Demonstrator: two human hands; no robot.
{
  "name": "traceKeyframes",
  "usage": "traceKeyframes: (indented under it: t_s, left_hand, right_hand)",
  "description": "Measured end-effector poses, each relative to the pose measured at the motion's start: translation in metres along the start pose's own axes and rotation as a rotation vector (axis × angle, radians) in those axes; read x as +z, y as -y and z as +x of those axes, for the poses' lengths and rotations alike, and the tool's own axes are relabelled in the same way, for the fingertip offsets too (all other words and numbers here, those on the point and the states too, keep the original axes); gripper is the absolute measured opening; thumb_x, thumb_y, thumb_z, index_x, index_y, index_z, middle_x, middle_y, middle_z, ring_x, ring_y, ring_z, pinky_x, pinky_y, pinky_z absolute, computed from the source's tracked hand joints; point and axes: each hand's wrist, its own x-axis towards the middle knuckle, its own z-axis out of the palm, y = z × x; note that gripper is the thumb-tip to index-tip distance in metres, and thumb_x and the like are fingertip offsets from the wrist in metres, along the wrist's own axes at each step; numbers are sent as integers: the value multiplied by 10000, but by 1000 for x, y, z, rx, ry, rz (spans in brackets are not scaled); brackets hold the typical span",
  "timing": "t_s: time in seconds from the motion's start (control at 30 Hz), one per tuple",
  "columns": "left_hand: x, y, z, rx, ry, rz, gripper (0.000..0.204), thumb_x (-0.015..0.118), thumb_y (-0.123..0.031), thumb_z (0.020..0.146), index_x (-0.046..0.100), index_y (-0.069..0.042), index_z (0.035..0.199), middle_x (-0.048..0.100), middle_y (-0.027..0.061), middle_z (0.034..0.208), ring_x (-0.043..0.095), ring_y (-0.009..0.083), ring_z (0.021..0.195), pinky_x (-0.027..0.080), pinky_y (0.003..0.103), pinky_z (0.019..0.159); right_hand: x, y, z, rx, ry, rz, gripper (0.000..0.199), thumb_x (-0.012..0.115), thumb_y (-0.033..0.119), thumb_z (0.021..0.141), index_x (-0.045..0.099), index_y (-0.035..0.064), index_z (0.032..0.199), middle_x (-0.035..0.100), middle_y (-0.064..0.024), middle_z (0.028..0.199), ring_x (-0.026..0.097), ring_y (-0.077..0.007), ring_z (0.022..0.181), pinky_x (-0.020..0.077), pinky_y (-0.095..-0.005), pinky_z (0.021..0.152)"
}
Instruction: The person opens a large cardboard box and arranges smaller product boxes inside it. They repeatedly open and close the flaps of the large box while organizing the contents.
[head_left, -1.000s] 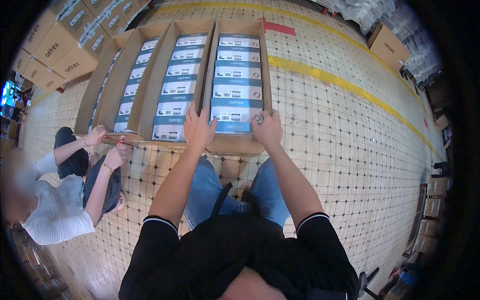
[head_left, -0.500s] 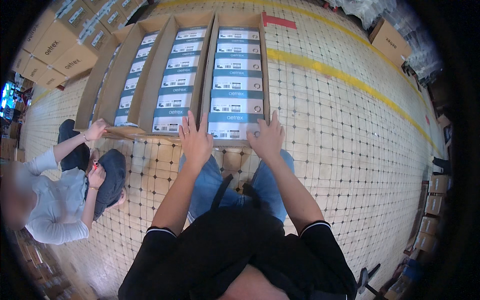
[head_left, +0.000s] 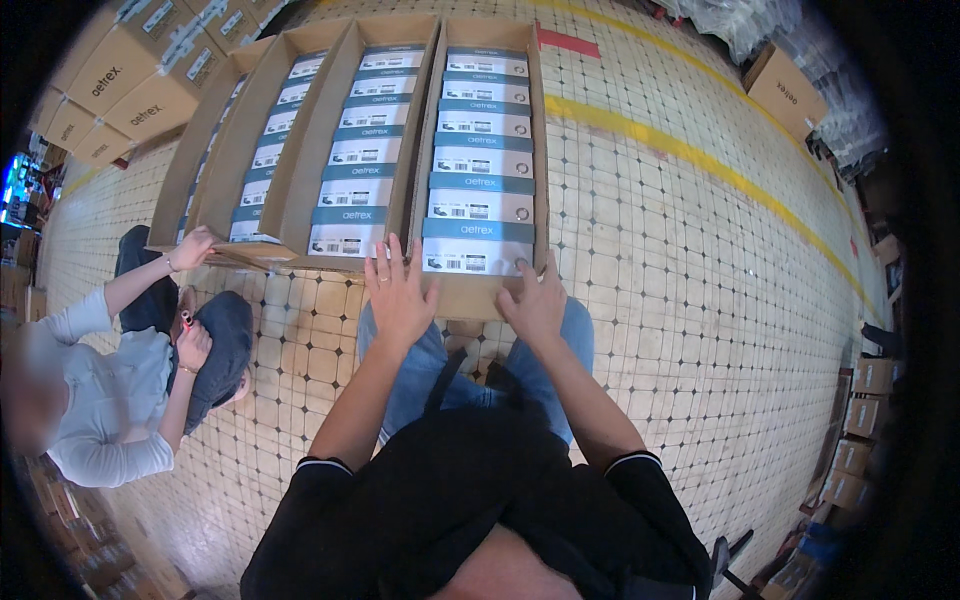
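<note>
A long open cardboard carton [head_left: 542, 150] lies in front of me, holding a single row of white shoeboxes with blue lid edges [head_left: 478, 230]. Its brown near end panel [head_left: 468, 298] shows as a strip between my two hands. My left hand [head_left: 402, 300] is open at the carton's near left corner, fingers stretched forward and thumb toward the panel. At the near right corner, my right hand [head_left: 535, 305] has its fingers spread, some over the carton's edge by the closest shoebox. What the undersides of both hands touch is hidden.
More long cartons [head_left: 290, 180] of shoeboxes stand side by side at left. A crouching co-worker [head_left: 115, 390] rests one hand on their near edge and holds a red pen-like thing [head_left: 187, 320]. Stacked brown cartons [head_left: 140, 90] rise at far left; yellow tape [head_left: 640, 135] crosses the tiled floor.
The brown end panel of my carton now shows as a wider strip between my hands, reaching closer to me. Both hands have shifted slightly nearer. The co-worker's hands are nearly unmoved.
</note>
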Motion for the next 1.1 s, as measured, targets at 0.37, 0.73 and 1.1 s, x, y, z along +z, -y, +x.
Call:
traceKeyframes:
  t_s: [0.37,0.73,1.1]
  left_hand:
    - [4,4,3,-11,-77,-100,622,643,-348,877,505,-132,1443,314,253,1553,246,438,1454,144,560,1187]
    - [2,12,63,-5,-310,-49,496,631,-254,864,593,-128,1342,409,252,1484,307,449,1412,187,576,1167]
    - [9,9,60,-182,-245,-149,474,552,-251,915,557,-94,1362,467,206,1454,365,408,1387,234,526,1162]
  right_hand:
    - [-6,7,6,-170,-282,-24,500,683,296,814,613,74,1256,332,-317,1498,375,-431,1359,285,-538,1114]
    - [-14,14,78,-219,-461,-54,443,688,251,826,615,83,1230,433,-268,1430,421,-409,1322,309,-531,1097]
    - [-9,10,85,17,-228,150,361,691,293,837,675,102,1143,472,-216,1423,513,-381,1262,475,-455,984]
